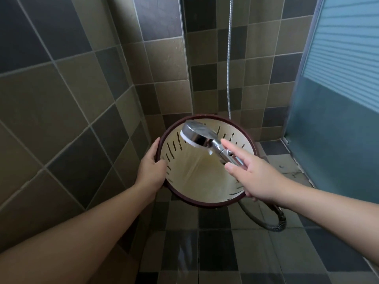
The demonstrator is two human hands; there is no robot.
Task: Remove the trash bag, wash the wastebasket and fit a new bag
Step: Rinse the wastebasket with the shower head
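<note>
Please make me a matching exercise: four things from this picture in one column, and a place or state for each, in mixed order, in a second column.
1. cream slotted wastebasket with dark red rim
2. chrome shower head
3. left hand
4. grey ribbed shower hose

a. loops over the floor tiles
b. grips the rim
c. tilted, bagless, being rinsed
d. sprays water, held by the right hand

Pairs: 1-c, 2-d, 3-b, 4-a

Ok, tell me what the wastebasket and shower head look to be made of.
Wastebasket: likely moulded plastic, matte cream inside with a dark maroon rim and cut slots in the wall. Shower head: chrome finish, mirror-bright reflections; whether metal or plated plastic cannot be told.
</note>
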